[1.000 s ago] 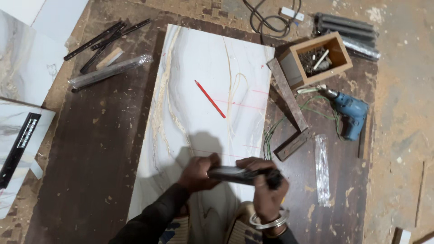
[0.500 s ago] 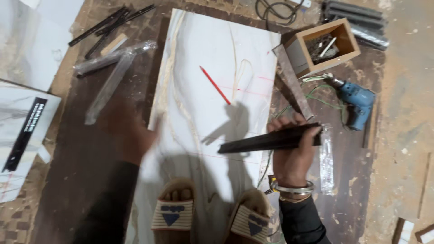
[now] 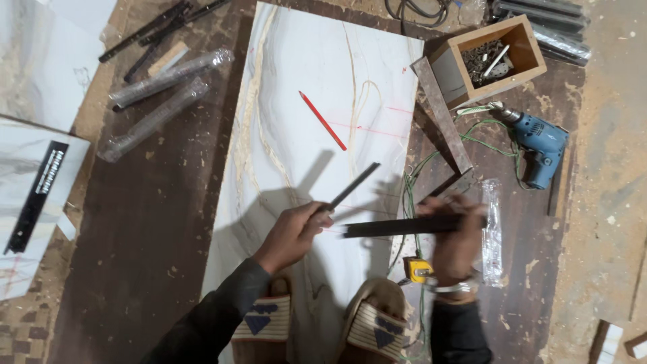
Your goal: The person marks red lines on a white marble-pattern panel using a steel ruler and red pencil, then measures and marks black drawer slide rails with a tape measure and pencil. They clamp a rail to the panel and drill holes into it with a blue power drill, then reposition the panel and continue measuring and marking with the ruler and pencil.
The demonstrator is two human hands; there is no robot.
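The right hand [image 3: 457,237] is smeared by motion blur, its fingers indistinct around the dark strip [image 3: 411,226]. The yellow tape measure [image 3: 418,269] sits half hidden behind the wrist. Both forearms run off the bottom edge, and the contents of the wooden box [image 3: 488,61] are too small to identify.

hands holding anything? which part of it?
Left hand grips a thin dark strip by its lower end. Right hand holds a longer dark bar near its right end.
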